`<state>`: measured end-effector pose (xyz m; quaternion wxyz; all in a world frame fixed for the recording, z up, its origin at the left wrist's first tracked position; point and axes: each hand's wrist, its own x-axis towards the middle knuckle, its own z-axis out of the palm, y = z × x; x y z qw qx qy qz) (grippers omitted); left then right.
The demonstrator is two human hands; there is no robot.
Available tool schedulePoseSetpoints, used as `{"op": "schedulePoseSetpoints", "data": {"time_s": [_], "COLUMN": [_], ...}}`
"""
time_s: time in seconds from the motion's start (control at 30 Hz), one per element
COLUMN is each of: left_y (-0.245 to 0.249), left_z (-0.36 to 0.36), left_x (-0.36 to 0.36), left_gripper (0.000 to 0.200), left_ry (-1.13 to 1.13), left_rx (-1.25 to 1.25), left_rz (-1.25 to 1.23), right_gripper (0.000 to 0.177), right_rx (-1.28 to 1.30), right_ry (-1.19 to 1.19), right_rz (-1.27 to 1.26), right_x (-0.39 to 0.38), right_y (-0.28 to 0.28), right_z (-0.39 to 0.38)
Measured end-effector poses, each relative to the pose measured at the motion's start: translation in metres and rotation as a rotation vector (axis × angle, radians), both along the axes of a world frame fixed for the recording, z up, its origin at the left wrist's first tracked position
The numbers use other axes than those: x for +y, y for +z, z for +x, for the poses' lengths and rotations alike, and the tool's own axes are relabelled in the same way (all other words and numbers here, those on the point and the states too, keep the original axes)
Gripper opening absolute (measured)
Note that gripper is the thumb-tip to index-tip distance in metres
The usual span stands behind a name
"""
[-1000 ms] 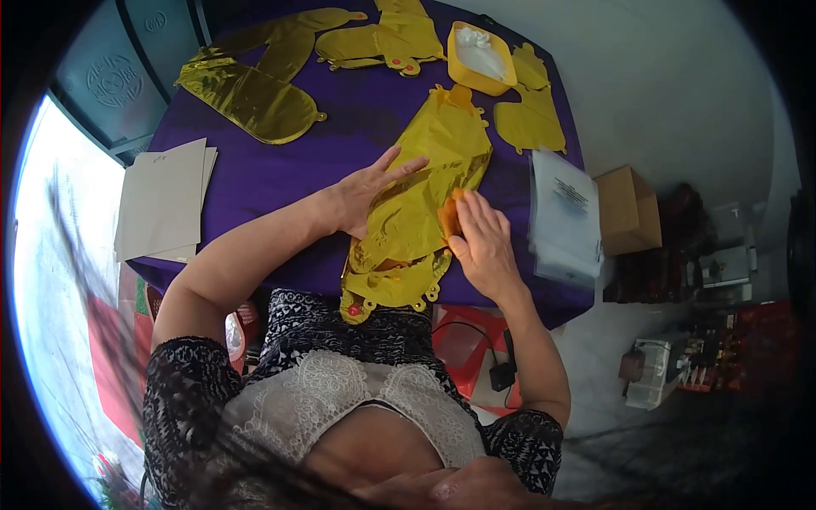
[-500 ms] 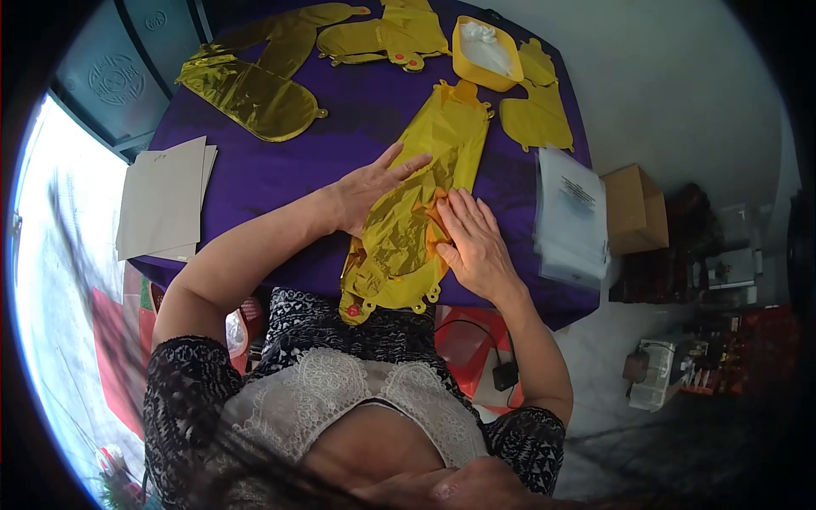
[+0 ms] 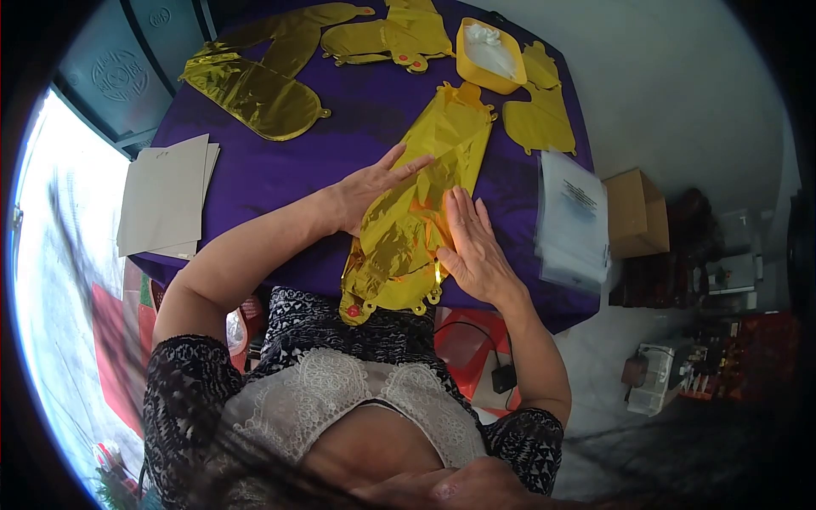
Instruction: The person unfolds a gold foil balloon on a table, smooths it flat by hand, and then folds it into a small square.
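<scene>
A shiny gold foil balloon (image 3: 404, 217), flat and partly folded, lies lengthwise in front of me on the purple tablecloth (image 3: 280, 191). Its near end, with small tabs and a red spot, reaches the table's front edge. My left hand (image 3: 374, 189) rests on its left side, thumb and fingers stretched out over the foil. Along the right edge is my right hand (image 3: 476, 246), tilted somewhat on its side, with straight fingers touching the creased foil. Neither hand grasps anything. The foil under both palms is hidden.
More flat gold foil pieces lie at the back left (image 3: 255, 98), back middle (image 3: 395, 38) and back right (image 3: 540, 110). A yellow tub (image 3: 463, 64) holds something white. Grey cardboard sheets (image 3: 166, 195) lie left, clear plastic bags (image 3: 571, 221) right, beside a cardboard box (image 3: 636, 212).
My right hand has tilted more onto its edge, its fingers closer together, and the foil beside it lies flatter. My left hand has stayed nearly in place.
</scene>
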<state>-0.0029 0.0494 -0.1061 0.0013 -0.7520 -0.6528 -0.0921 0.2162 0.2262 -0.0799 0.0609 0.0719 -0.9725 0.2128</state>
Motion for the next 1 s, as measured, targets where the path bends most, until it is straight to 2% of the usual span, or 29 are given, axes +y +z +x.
{"op": "schedulePoseSetpoints", "data": {"time_s": [0.07, 0.27, 0.37, 0.47, 0.57, 0.67, 1.0], "left_y": [0.006, 0.006, 0.013, 0.011, 0.013, 0.021, 0.012], "left_z": [0.0, 0.0, 0.005, 0.003, 0.007, 0.011, 0.009], "left_x": [-0.001, -0.003, 0.0, -0.002, 0.0, -0.001, -0.001], "left_gripper": [0.105, 0.107, 0.114, 0.124, 0.135, 0.143, 0.145], "left_ry": [0.017, 0.025, 0.009, -0.006, 0.053, 0.065, 0.023], "left_rx": [-0.067, -0.143, -0.038, -0.096, -0.005, 0.019, -0.119], "left_rz": [-0.061, -0.033, -0.056, 0.018, -0.06, -0.092, 0.102], "right_gripper": [0.088, 0.094, 0.096, 0.093, 0.086, 0.078, 0.075], "right_rx": [-0.005, -0.01, -0.011, 0.007, -0.029, 0.038, -0.02], "right_ry": [-0.002, -0.027, -0.031, -0.039, -0.02, -0.026, -0.018], "right_rz": [0.05, 0.142, 0.16, 0.149, 0.257, 0.237, 0.266], "right_x": [-0.002, -0.01, -0.011, -0.013, -0.018, -0.017, -0.02], "right_y": [-0.002, 0.0, 0.0, 0.001, 0.009, 0.003, 0.01], "right_z": [0.0, 0.0, -0.001, -0.002, -0.003, -0.004, -0.006]}}
